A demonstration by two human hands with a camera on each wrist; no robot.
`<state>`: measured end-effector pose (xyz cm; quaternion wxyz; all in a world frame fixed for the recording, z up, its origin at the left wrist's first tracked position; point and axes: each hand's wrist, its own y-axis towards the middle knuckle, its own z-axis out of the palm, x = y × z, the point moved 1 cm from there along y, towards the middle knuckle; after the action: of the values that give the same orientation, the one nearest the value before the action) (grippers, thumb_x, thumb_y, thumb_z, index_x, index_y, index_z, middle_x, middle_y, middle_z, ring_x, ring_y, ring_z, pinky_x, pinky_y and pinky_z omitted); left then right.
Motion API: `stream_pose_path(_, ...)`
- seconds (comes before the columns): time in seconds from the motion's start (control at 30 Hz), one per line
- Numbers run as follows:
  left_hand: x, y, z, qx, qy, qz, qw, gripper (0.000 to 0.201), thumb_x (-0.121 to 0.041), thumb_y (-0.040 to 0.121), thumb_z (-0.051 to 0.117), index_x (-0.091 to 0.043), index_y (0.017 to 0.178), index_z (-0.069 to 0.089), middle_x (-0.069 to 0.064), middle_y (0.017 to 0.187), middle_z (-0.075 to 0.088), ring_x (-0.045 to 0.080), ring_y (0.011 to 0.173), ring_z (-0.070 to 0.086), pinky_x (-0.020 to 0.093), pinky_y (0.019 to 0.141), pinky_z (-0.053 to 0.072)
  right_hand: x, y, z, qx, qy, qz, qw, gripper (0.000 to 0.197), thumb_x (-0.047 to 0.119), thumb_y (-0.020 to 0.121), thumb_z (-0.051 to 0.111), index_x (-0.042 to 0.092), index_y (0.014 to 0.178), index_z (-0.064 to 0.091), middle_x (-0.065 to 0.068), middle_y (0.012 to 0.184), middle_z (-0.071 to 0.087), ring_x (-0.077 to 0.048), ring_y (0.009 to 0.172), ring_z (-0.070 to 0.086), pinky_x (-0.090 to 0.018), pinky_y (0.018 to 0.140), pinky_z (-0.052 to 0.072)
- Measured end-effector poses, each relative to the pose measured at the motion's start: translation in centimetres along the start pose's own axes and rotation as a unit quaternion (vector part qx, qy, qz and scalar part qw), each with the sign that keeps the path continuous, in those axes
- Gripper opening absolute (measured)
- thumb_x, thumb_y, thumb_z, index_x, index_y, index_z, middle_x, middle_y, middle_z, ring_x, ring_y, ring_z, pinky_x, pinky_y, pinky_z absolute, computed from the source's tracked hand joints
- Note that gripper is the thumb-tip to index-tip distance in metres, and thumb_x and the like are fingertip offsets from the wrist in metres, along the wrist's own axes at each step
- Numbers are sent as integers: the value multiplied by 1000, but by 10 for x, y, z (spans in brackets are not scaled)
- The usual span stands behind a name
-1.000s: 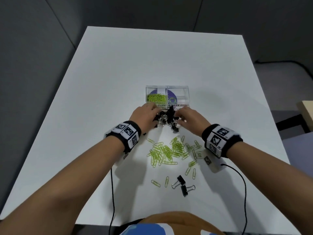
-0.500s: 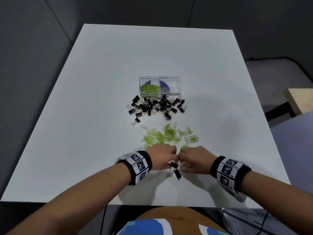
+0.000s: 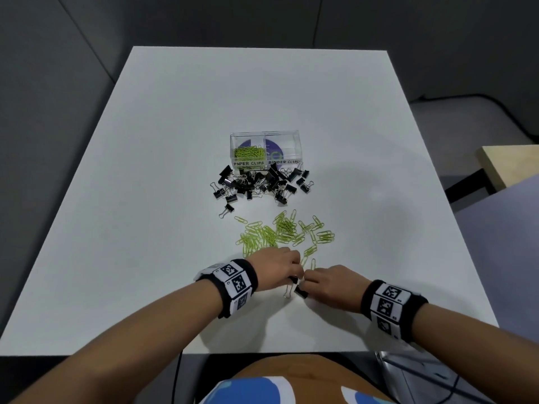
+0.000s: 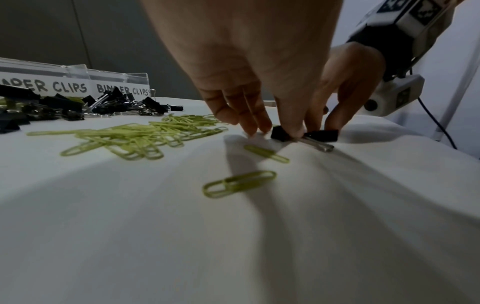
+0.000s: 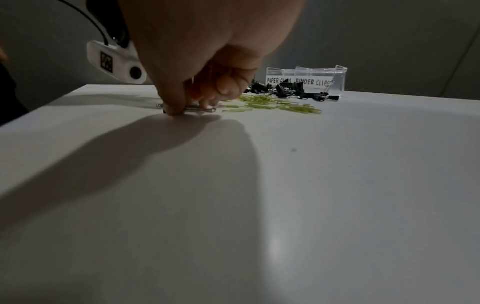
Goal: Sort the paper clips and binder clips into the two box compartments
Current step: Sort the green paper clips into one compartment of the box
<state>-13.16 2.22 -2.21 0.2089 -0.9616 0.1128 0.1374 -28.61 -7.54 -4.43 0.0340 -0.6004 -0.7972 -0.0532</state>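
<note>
A clear two-compartment box (image 3: 294,135) is labelled PAPER CLIPS and BINDER CLIPS. Its left compartment holds green paper clips (image 3: 250,153). Black binder clips (image 3: 259,183) lie piled in front of it, and loose green paper clips (image 3: 280,234) are spread nearer to me. Near the table's front edge my left hand (image 3: 293,276) pinches one stray binder clip (image 4: 279,133). My right hand (image 3: 306,283) has its fingertips curled down on a second binder clip (image 4: 322,135) beside it. In the right wrist view the right hand (image 5: 182,109) hides most of that clip.
The white table (image 3: 145,199) is bare left and right of the piles. Two single paper clips (image 4: 239,184) lie just in front of my left hand. A wooden surface (image 3: 507,164) stands off the table at the right.
One second ago both hands were at the binder clip pile by the box. They have drawn back to the two stray binder clips near the front edge and closed on them.
</note>
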Motion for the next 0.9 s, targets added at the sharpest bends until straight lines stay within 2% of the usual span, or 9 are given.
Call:
stream_pose_path(0.07,7,1,-2,-7,-20,-24,999,30,-21,97,45,-10,124,53,8,124,52,25,114,50,37,90,45,-6,-1,0,4,-11,5,1000,12,15,74,61,17,86,59,1,73,59,-16,53,54,-22,34,37)
stream_pose_path(0.17,18,-1,-3,-7,-47,-73,996,27,-18,97,43,-9,122,51,8,123,51,23,116,46,29,91,38,-16,0,-3,8,5,32,999,16,19,82,41,16,86,56,0,82,64,-16,58,57,-23,38,43)
stream_pose_path(0.3,22,-2,-6,24,-60,-100,993,33,-18,97,44,-9,129,47,9,129,48,24,122,44,31,97,37,-19,10,-5,55,44,60,996,15,25,80,41,23,91,50,7,80,62,-12,61,59,-20,41,45)
stream_pose_path(0.43,24,2,-8,47,-51,-86,994,31,-15,96,46,-7,126,51,12,121,55,29,112,52,34,90,42,-22,21,-9,89,91,83,988,21,30,78,43,21,92,55,4,79,61,-14,63,60,-22,42,42)
stream_pose_path(0.5,24,3,-9,50,-38,-74,995,30,-11,96,46,-6,125,50,13,121,52,30,110,52,35,87,42,-24,26,-10,111,119,79,984,17,25,79,48,19,94,52,-2,86,60,-21,67,60,-27,46,42)
stream_pose_path(0.57,23,3,-8,51,-17,-61,997,30,-8,95,47,-4,125,48,14,121,48,31,110,50,37,85,43,-24,29,-13,127,129,78,980,18,27,78,45,19,94,46,-3,87,59,-21,63,58,-25,43,39)
stream_pose_path(0.7,22,4,-10,81,6,-39,996,37,-13,91,54,0,125,44,18,123,46,33,111,48,41,80,43,-30,32,-16,136,107,71,982,14,30,78,37,19,85,40,0,71,60,-19,53,56,-23,38,36)
stream_pose_path(0.8,24,3,-12,95,5,-23,995,46,-17,90,58,1,128,41,20,122,47,35,107,52,42,77,44,-42,38,-22,130,74,66,986,8,28,76,40,20,77,43,6,59,58,-15,46,55,-21,35,36)
stream_pose_path(0.9,29,4,-19,97,14,-29,995,44,-20,88,60,3,123,46,19,119,48,35,100,54,43,75,45,-52,51,-39,122,90,111,982,12,26,85,45,19,88,55,1,73,66,-20,63,63,-26,50,46)
